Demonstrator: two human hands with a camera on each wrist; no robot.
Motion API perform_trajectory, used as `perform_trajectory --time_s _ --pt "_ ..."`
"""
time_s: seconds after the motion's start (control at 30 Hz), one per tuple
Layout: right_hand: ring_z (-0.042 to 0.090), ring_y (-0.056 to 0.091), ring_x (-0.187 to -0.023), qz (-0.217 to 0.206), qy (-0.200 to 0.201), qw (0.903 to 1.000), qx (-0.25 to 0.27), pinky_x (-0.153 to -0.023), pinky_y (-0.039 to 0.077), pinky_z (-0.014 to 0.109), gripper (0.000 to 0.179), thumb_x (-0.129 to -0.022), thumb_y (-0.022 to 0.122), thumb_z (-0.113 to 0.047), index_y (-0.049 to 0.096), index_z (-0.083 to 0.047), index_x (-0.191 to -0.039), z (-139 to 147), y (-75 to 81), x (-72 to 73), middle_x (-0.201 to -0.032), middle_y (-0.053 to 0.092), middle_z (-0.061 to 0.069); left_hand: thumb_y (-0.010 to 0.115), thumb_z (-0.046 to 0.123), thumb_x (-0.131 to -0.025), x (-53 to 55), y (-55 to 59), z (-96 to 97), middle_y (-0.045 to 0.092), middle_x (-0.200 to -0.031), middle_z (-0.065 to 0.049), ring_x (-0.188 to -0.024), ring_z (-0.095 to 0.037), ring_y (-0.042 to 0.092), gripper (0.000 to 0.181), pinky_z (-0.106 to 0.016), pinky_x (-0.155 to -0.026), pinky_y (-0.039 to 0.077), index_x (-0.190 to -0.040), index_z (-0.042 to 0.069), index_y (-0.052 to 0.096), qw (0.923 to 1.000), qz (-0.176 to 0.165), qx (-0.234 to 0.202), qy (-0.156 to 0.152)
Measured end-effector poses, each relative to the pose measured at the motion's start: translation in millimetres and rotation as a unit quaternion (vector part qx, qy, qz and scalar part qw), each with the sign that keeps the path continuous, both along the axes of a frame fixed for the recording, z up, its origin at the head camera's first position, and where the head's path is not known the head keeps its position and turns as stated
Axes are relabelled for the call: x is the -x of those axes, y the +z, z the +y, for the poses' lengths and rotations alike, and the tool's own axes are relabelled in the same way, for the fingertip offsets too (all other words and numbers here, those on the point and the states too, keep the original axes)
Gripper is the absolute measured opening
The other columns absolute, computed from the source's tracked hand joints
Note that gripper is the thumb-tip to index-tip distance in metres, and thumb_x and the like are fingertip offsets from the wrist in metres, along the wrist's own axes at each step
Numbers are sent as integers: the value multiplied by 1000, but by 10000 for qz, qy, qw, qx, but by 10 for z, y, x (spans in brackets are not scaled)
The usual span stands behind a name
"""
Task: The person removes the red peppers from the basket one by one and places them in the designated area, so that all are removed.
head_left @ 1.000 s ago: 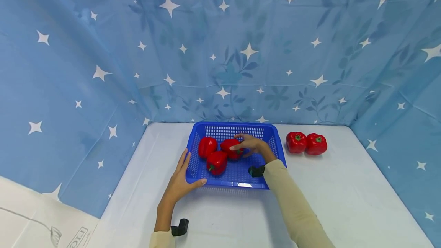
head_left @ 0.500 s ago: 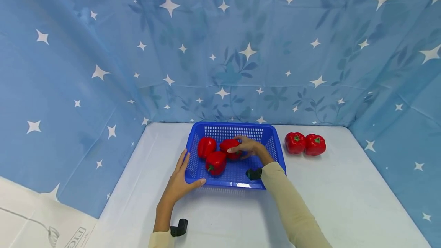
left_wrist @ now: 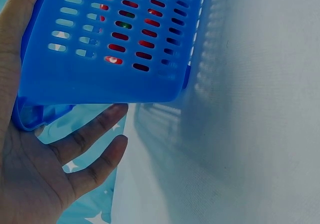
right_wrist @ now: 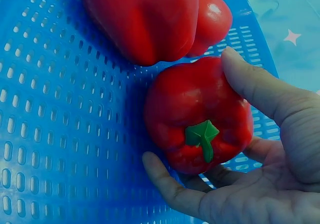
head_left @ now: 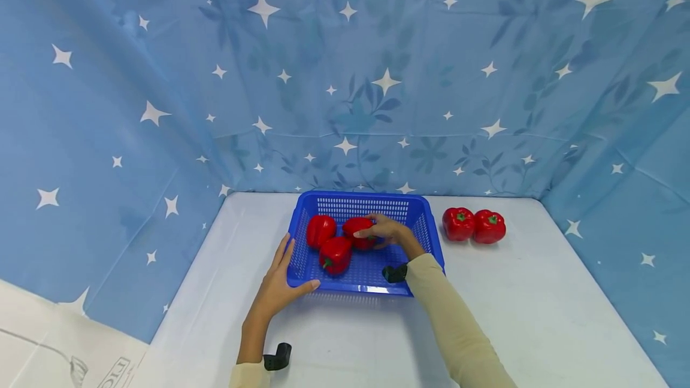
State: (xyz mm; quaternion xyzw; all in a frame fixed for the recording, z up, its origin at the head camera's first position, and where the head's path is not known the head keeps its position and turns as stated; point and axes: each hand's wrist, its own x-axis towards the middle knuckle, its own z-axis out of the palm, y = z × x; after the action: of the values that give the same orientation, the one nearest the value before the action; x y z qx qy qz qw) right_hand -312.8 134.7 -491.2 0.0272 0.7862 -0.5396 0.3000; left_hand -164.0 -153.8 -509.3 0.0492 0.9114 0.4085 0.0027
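Note:
In the head view, a blue plastic basket (head_left: 372, 288) holds three red bell peppers. My right hand (head_left: 389, 231) reaches into it and grips the rear right bell pepper (head_left: 353, 227). The right wrist view shows the thumb against that pepper's side and curled fingers under it, its green stem (right_wrist: 202, 134) facing the camera. Another bell pepper (head_left: 335, 255) lies in front, and one more bell pepper (head_left: 320, 231) on the left. My left hand (head_left: 274, 289) rests on the basket's front left corner, thumb along the front rim and straight fingers along the left side.
Two more red bell peppers, a left one (head_left: 458, 224) and a right one (head_left: 489, 226), stand side by side on the white table (head_left: 517, 292), right of the basket. A blue star-patterned curtain (head_left: 345, 76) bounds the table at the back and sides.
The head view has shifted slightly. My right hand's fingers have settled a little closer around the rear right bell pepper. My left hand and the basket have stayed in place.

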Motion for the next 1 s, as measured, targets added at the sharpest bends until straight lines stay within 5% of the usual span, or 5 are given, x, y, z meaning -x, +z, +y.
perform_trajectory --time_s 1.0 --pt "44 43 -133 77 -389 9991 124 -95 52 56 81 -84 75 -24 29 -1 -147 130 126 -47 -146 39 25 74 65 -70 2 12 1 1 -166 5 -149 -41 19 115 -66 -104 36 -158 26 12 10000 17 8 -15"
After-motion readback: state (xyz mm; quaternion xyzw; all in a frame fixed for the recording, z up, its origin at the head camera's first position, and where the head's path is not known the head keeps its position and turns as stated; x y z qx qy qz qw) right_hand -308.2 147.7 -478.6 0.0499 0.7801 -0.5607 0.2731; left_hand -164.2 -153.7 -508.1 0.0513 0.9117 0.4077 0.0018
